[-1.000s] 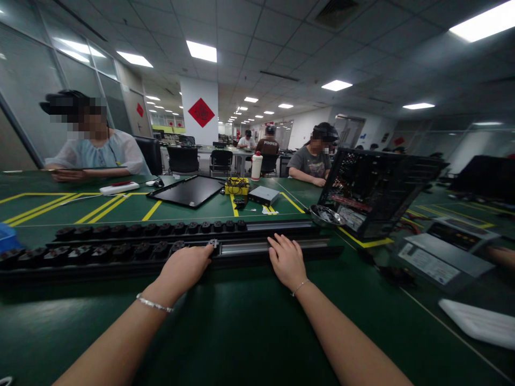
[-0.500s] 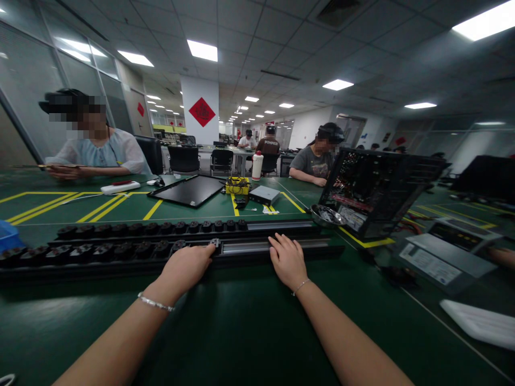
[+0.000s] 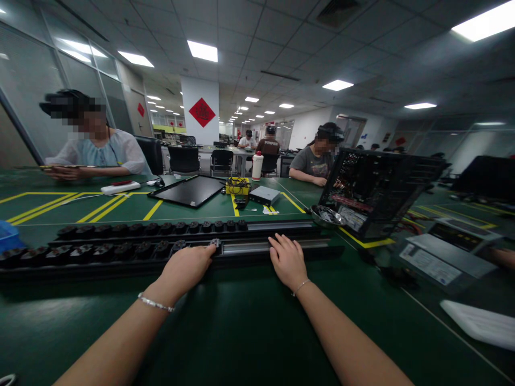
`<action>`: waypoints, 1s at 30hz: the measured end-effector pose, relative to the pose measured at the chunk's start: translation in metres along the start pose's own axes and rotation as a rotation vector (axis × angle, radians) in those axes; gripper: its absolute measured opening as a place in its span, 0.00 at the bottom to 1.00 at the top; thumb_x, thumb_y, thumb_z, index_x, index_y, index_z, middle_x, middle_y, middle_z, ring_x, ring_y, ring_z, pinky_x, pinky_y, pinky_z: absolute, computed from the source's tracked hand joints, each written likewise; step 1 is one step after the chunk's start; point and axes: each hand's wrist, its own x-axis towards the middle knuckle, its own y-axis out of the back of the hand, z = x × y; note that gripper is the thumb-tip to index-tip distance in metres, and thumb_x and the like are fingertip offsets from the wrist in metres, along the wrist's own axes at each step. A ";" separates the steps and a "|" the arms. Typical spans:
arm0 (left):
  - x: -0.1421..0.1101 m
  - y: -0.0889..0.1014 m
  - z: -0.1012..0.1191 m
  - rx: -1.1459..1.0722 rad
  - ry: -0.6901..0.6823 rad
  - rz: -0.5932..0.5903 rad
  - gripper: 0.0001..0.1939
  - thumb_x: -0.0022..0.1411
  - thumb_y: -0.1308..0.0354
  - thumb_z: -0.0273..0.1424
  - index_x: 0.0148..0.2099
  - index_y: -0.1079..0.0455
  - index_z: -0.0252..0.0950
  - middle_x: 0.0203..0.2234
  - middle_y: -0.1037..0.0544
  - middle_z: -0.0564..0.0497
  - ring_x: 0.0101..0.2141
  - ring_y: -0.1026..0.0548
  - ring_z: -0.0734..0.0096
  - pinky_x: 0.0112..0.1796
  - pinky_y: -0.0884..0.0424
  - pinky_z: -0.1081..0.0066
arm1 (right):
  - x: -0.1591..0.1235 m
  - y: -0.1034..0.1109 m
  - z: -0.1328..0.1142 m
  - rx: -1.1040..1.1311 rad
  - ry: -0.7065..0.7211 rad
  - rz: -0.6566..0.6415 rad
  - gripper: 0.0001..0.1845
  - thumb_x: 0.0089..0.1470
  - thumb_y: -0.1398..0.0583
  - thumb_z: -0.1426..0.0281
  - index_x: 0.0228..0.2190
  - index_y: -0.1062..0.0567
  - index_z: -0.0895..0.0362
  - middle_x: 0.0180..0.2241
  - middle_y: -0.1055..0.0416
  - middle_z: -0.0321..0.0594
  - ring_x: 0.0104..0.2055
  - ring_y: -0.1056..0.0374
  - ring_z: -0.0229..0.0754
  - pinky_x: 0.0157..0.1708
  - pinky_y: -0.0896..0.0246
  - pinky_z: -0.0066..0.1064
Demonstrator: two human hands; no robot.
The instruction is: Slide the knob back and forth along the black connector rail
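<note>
Two long black rails lie side by side across the green table. The near rail [image 3: 245,259] and the far rail [image 3: 277,226] each carry a row of round black socket modules on the left and a bare silvery channel on the right. My left hand [image 3: 188,266] is closed at the right end of the near row, its fingertips on the last black socket module [image 3: 216,244]; most of its fingers are hidden from me. My right hand [image 3: 287,260] rests on the near rail farther right, palm down, fingers outstretched and slightly apart, holding nothing.
An opened computer case [image 3: 374,187] stands at right beside a metal bowl [image 3: 328,215]. A power supply [image 3: 442,254] and a white keyboard-like object [image 3: 478,324] lie nearer. Behind the rails are a black screen [image 3: 189,190], a grey drive [image 3: 264,193] and a yellow box [image 3: 237,186]. Co-workers sit opposite.
Both my hands stay in place on the near rail, and the modules show no clear movement. The person at left has shifted the thin object in their hands slightly.
</note>
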 end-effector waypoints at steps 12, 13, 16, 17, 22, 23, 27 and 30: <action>-0.001 0.003 0.002 -0.015 0.017 -0.005 0.13 0.61 0.55 0.31 0.46 0.34 0.40 0.35 0.22 0.45 0.35 0.23 0.61 0.33 0.31 0.65 | 0.000 0.002 -0.001 -0.005 0.005 0.002 0.23 0.60 0.55 0.64 0.52 0.31 0.50 0.57 0.38 0.38 0.60 0.46 0.43 0.59 0.59 0.43; -0.001 0.003 0.002 -0.015 0.016 -0.005 0.13 0.61 0.55 0.31 0.46 0.34 0.40 0.35 0.22 0.45 0.34 0.23 0.61 0.33 0.31 0.65 | 0.000 0.002 -0.001 -0.006 0.006 0.002 0.23 0.60 0.55 0.64 0.52 0.31 0.50 0.57 0.38 0.38 0.60 0.46 0.43 0.59 0.59 0.43; -0.001 0.002 0.002 -0.023 0.021 -0.009 0.13 0.61 0.55 0.31 0.46 0.34 0.40 0.35 0.22 0.45 0.35 0.23 0.61 0.34 0.31 0.65 | 0.000 0.002 -0.001 -0.016 0.006 -0.002 0.23 0.60 0.55 0.64 0.52 0.31 0.50 0.57 0.38 0.38 0.60 0.46 0.43 0.59 0.59 0.43; 0.000 0.002 0.001 -0.027 0.023 -0.010 0.13 0.61 0.55 0.31 0.46 0.34 0.40 0.35 0.22 0.46 0.35 0.23 0.62 0.34 0.31 0.65 | 0.000 0.002 -0.001 -0.019 0.007 -0.004 0.22 0.60 0.55 0.64 0.52 0.31 0.50 0.57 0.37 0.39 0.60 0.46 0.43 0.59 0.59 0.43; -0.001 0.001 0.000 -0.022 0.014 -0.008 0.13 0.61 0.55 0.31 0.46 0.34 0.40 0.36 0.22 0.45 0.35 0.23 0.62 0.34 0.31 0.66 | 0.000 0.003 -0.002 -0.024 0.009 -0.008 0.23 0.60 0.55 0.64 0.52 0.32 0.50 0.57 0.38 0.38 0.60 0.46 0.42 0.58 0.58 0.43; -0.001 0.000 0.000 -0.019 0.009 -0.004 0.13 0.61 0.55 0.31 0.45 0.34 0.40 0.35 0.22 0.45 0.34 0.23 0.61 0.33 0.31 0.65 | 0.000 0.003 -0.002 -0.022 0.007 -0.006 0.23 0.60 0.55 0.64 0.52 0.32 0.50 0.57 0.38 0.38 0.60 0.46 0.42 0.59 0.58 0.43; -0.001 0.000 -0.001 -0.017 -0.004 0.006 0.13 0.61 0.56 0.30 0.45 0.34 0.40 0.34 0.22 0.45 0.34 0.23 0.60 0.33 0.31 0.64 | 0.000 0.002 -0.002 -0.023 0.006 0.000 0.22 0.60 0.55 0.64 0.52 0.31 0.50 0.57 0.38 0.38 0.60 0.46 0.43 0.58 0.58 0.43; -0.001 0.000 -0.001 -0.019 -0.002 0.005 0.13 0.61 0.55 0.30 0.46 0.34 0.40 0.34 0.22 0.46 0.34 0.23 0.62 0.34 0.31 0.65 | 0.000 0.002 -0.002 -0.028 0.006 0.003 0.22 0.59 0.54 0.64 0.52 0.31 0.49 0.56 0.37 0.38 0.59 0.45 0.43 0.58 0.58 0.43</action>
